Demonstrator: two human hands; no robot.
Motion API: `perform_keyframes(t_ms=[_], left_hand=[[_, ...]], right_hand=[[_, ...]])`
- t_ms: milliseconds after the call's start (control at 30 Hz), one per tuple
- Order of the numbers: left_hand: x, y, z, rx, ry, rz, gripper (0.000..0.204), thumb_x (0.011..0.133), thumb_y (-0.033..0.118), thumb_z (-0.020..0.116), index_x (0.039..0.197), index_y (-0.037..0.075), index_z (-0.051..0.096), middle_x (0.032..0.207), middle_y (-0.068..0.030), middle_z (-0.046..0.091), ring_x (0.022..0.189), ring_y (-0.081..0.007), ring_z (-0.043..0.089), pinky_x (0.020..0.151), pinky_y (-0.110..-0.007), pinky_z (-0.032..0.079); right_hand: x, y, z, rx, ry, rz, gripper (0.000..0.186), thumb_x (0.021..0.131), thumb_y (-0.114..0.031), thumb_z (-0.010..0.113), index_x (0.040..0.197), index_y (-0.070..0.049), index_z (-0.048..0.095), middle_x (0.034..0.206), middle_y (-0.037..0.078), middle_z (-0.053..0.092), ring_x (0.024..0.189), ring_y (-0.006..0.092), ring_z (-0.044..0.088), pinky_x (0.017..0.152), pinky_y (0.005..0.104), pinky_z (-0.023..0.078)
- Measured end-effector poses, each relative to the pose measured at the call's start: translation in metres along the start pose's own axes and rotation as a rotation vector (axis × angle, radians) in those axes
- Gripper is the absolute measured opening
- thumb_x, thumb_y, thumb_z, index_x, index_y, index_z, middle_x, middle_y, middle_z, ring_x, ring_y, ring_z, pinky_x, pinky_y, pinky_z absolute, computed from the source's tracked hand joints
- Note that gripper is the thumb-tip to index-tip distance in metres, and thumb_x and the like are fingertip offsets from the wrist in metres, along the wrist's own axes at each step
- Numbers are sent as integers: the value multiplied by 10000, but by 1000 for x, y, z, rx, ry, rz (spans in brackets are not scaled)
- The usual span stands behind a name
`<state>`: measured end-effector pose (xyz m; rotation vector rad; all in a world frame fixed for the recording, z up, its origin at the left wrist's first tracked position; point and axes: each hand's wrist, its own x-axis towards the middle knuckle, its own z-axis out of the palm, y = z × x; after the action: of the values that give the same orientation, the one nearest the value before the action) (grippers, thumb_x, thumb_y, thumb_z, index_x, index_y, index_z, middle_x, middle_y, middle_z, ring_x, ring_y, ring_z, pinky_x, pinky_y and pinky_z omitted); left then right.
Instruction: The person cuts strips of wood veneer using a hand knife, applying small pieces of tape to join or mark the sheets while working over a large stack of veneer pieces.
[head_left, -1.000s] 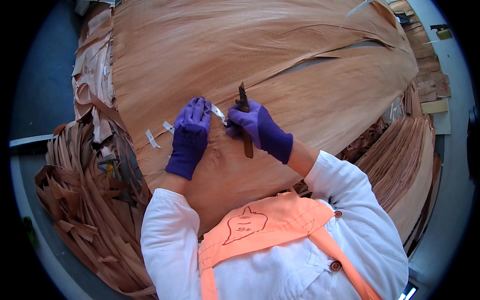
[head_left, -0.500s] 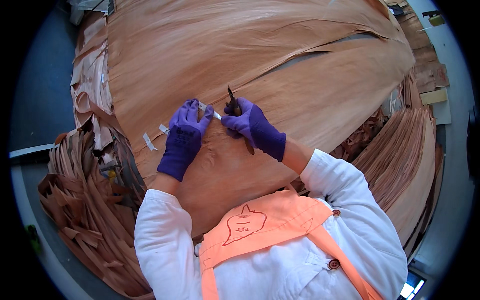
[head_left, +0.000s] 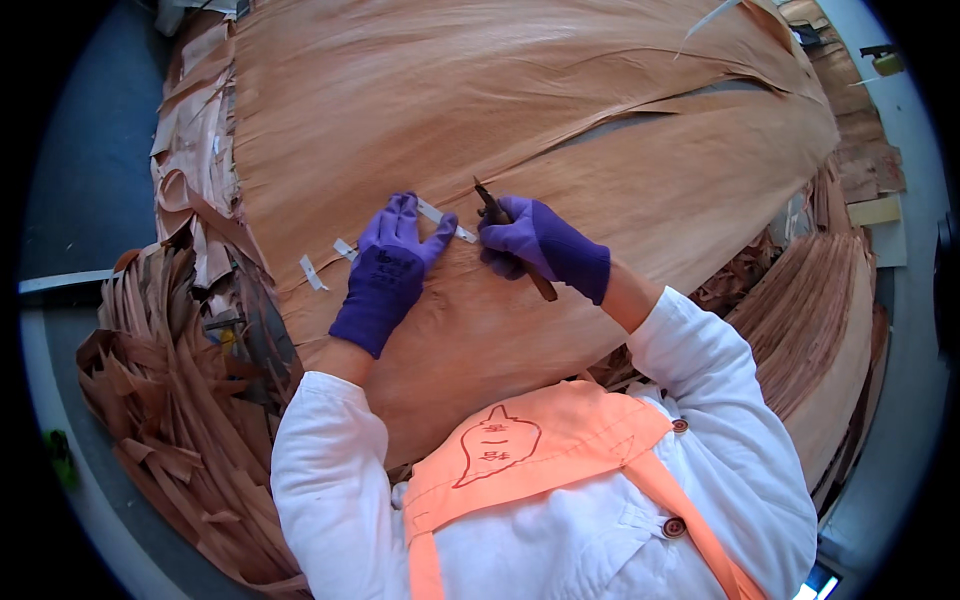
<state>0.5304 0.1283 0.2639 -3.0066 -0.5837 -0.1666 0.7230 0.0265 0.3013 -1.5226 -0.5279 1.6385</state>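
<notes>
A large sheet of brown wood veneer point(head_left: 400, 120) lies spread in front of me, with a long split point(head_left: 630, 125) running toward the upper right. My left hand point(head_left: 393, 255), in a purple glove, rests flat on the sheet, its fingers stretched out. Between its fingers and thumb passes a strip of white tape point(head_left: 430, 211), stuck across the seam and partly covered by the thumb. Just right of that strip, my gloved right hand point(head_left: 530, 240) is closed around a knife point(head_left: 540, 284), its dark pointed blade upward and left. Two short tape pieces point(head_left: 313, 272) lie left of my left hand.
Torn veneer strips point(head_left: 190, 400) are heaped at the left. At the right stands a stack of veneer sheets point(head_left: 810, 310) with scraps beside it. A thin white strip point(head_left: 712, 22) shows at the top right, over the sheet's far part.
My right hand has drawn away to the right from the tape's end, taking the knife along. The left hand stays flat by the tape. A thin white strip now shows at the top right.
</notes>
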Motion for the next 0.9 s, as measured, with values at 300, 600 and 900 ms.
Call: perform_keyframes(t_ms=[300,600,900], left_hand=[[3,-2,-23,157,-100,71,537,866,87,456,1340,329,392,1291,-236,463,1167,-348,484,981,-437,372],[2,25,-23,-248,135,178,391,754,148,572,1141,197,604,1242,-239,491,1142,-414,468,957,-489,377],[88,39,-124,-525,506,-108,268,761,56,639,1024,7,626,1056,-194,605,997,-335,582,888,-384,444]], right_hand=[[-68,16,-55,125,222,-140,224,875,-169,576,1056,-55,510,879,94,623,659,159,621,571,282,508],[-133,6,-122,247,638,-551,321,899,-211,571,1138,-1,530,978,118,643,721,134,647,458,172,410],[-115,-175,-161,-56,491,-1410,293,902,-103,570,1183,-19,552,909,-22,577,698,6,459,604,151,398]])
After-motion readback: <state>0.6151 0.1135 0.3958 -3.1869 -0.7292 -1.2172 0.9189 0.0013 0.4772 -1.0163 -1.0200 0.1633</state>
